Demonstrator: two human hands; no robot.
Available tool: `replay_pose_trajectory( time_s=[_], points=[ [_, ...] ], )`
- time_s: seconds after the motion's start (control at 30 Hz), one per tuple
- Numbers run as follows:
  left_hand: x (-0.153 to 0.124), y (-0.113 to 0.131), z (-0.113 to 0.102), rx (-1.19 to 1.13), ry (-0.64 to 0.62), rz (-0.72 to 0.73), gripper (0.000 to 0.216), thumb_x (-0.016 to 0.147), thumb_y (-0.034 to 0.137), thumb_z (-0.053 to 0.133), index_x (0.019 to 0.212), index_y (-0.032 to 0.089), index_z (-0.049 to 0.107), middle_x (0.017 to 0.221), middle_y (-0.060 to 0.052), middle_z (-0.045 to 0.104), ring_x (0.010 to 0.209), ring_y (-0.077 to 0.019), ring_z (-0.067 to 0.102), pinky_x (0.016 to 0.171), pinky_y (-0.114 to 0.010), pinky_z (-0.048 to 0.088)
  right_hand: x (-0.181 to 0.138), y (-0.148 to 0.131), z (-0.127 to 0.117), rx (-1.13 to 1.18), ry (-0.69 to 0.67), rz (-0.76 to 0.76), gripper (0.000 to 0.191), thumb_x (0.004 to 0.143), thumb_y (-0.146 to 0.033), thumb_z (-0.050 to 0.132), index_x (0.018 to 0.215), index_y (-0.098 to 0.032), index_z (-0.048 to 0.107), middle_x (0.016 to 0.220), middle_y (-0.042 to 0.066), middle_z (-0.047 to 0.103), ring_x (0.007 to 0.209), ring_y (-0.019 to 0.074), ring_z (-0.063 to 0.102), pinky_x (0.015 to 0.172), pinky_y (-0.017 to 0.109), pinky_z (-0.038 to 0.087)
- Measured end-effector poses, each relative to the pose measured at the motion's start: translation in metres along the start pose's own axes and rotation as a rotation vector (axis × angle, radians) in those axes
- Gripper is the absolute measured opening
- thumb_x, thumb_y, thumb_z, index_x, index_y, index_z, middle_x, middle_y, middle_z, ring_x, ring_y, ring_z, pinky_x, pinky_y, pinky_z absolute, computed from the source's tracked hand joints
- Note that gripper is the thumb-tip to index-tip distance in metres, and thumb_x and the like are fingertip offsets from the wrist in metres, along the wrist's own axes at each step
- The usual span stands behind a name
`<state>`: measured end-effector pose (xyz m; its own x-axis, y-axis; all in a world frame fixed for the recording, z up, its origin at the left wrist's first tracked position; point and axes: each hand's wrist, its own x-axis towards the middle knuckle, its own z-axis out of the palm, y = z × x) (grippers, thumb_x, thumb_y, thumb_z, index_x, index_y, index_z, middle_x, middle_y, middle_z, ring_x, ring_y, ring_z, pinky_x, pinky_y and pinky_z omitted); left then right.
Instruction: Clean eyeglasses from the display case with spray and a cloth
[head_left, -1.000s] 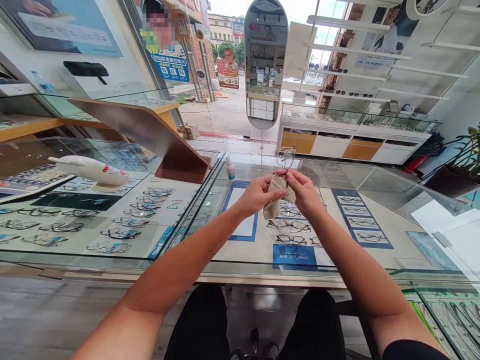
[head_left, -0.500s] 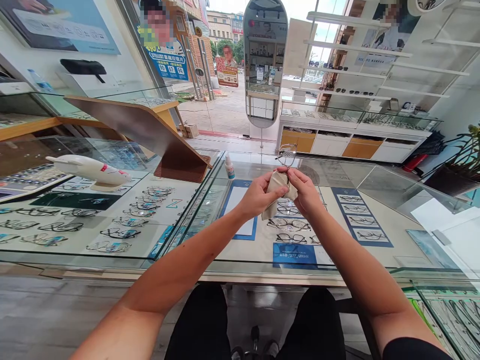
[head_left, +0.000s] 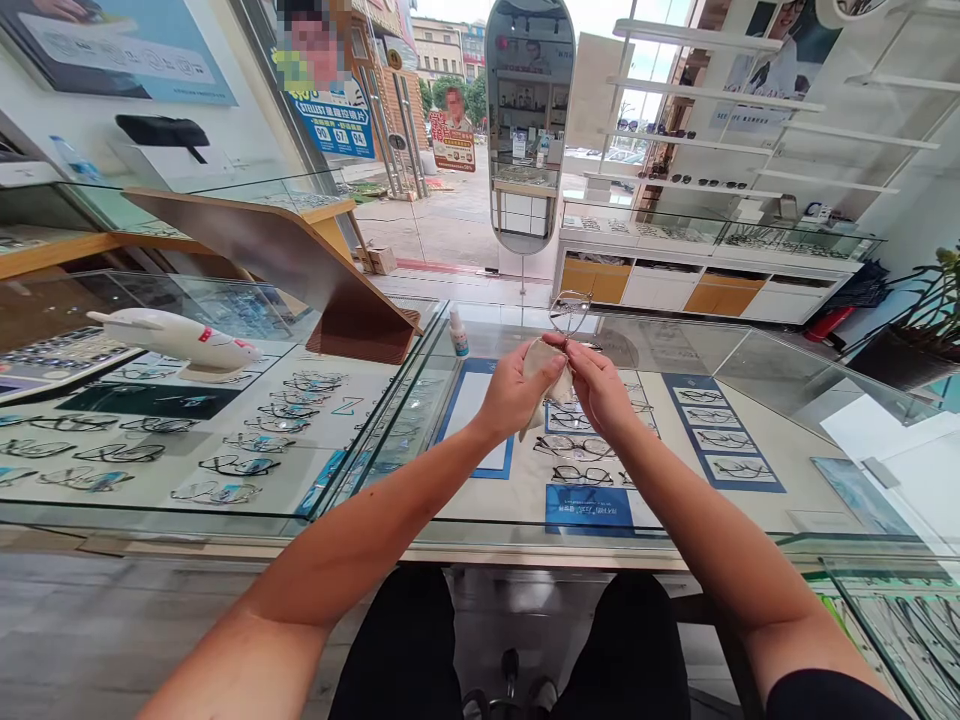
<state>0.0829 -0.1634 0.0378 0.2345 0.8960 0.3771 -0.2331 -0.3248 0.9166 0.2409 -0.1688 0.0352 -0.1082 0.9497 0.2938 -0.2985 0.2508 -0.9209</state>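
Note:
Above the glass counter, my left hand (head_left: 508, 388) is closed around a crumpled beige cleaning cloth (head_left: 541, 360), one corner of which hangs below the fingers. Beside it, my right hand (head_left: 602, 388) pinches a pair of thin-rimmed eyeglasses (head_left: 570, 314) close to the cloth. One rim of the glasses sticks up beyond my fingertips; the rest is hidden by the hands and cloth. The fingertips of both hands almost meet. A small white spray bottle (head_left: 458, 334) stands upright on the counter, left of and beyond my hands.
Eyeglass frames (head_left: 574, 446) lie in rows inside the glass display counter (head_left: 480, 535) under my arms. A brown wooden stand (head_left: 300, 265) and a white rocket-shaped ornament (head_left: 176, 335) are at the left. An oval mirror (head_left: 529, 130) stands beyond the counter.
Both hands have shifted slightly left with the cloth and glasses. The cloth is now bunched more towards my left hand, and the raised rim has tilted a little.

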Motion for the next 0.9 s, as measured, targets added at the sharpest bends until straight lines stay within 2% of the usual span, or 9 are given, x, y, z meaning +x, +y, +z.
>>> replay_pose_trajectory(
  time_s=[0.13,0.23,0.33,0.4,0.5,0.63,0.73,0.9],
  points=[
    [0.001,-0.001,0.000,0.001,0.059,0.026,0.062,0.085,0.073,0.094,0.110,0.018,0.082,0.087,-0.003,0.075,0.081,-0.0171,0.065,0.075,-0.030,0.054,-0.001,0.005,-0.001,-0.067,-0.048,-0.062,0.048,0.093,-0.072,0.082,0.115,-0.031,0.093,0.139,0.006,0.083,0.134,0.0303,0.072,0.124,0.046,0.052],
    [0.003,-0.003,0.000,-0.009,0.063,0.044,0.066,0.087,0.082,0.087,0.107,0.019,0.083,0.091,-0.005,0.078,0.090,-0.0200,0.070,0.085,-0.032,0.056,0.000,0.007,-0.003,-0.093,-0.050,-0.110,0.044,0.093,-0.071,0.084,0.110,-0.031,0.093,0.133,0.006,0.084,0.134,0.0294,0.070,0.128,0.047,0.048],
    [0.006,-0.005,0.000,-0.033,-0.001,0.035,0.070,0.088,0.087,0.081,0.108,0.020,0.084,0.100,-0.007,0.081,0.108,-0.0252,0.074,0.101,-0.036,0.057,0.001,0.003,-0.004,-0.090,-0.010,-0.115,0.039,0.087,-0.067,0.090,0.102,-0.031,0.094,0.124,0.006,0.084,0.134,0.0301,0.068,0.129,0.047,0.047],
    [0.008,-0.004,-0.003,-0.043,-0.090,0.009,0.070,0.089,0.088,0.080,0.109,0.021,0.084,0.101,-0.008,0.082,0.113,-0.0273,0.075,0.105,-0.038,0.057,0.002,-0.001,-0.005,-0.063,0.027,-0.081,0.037,0.083,-0.064,0.094,0.099,-0.031,0.094,0.120,0.005,0.084,0.135,0.0308,0.068,0.127,0.047,0.048],
    [0.010,-0.001,-0.009,-0.047,-0.239,-0.049,0.067,0.091,0.084,0.082,0.114,0.021,0.083,0.101,-0.007,0.081,0.112,-0.0274,0.074,0.101,-0.036,0.057,0.002,-0.008,-0.008,0.009,0.072,-0.003,0.037,0.080,-0.060,0.095,0.101,-0.030,0.094,0.116,0.005,0.083,0.127,0.0301,0.070,0.117,0.045,0.054],
    [0.012,0.002,-0.017,-0.044,-0.363,-0.109,0.061,0.084,0.065,0.097,0.118,0.018,0.080,0.105,-0.006,0.078,0.098,-0.0207,0.068,0.088,-0.030,0.053,0.005,-0.010,-0.011,0.067,0.102,0.068,0.037,0.076,-0.057,0.094,0.098,-0.027,0.094,0.113,0.005,0.084,0.109,0.0269,0.072,0.096,0.040,0.059],
    [0.014,-0.002,-0.019,-0.018,-0.375,-0.136,0.064,0.078,0.055,0.102,0.122,0.016,0.077,0.103,-0.006,0.077,0.092,-0.0185,0.065,0.083,-0.029,0.051,0.008,-0.006,-0.013,0.077,0.119,0.098,0.039,0.073,-0.058,0.094,0.095,-0.027,0.092,0.112,0.005,0.086,0.108,0.0280,0.073,0.091,0.039,0.059],
    [0.014,-0.008,-0.017,0.040,-0.297,-0.116,0.068,0.076,0.052,0.102,0.126,0.015,0.076,0.108,-0.008,0.079,0.095,-0.0212,0.070,0.084,-0.031,0.054,0.012,0.004,-0.013,0.120,0.137,0.138,0.046,0.068,-0.060,0.097,0.099,-0.027,0.090,0.111,0.006,0.088,0.108,0.0305,0.076,0.084,0.039,0.060]
  ],
)
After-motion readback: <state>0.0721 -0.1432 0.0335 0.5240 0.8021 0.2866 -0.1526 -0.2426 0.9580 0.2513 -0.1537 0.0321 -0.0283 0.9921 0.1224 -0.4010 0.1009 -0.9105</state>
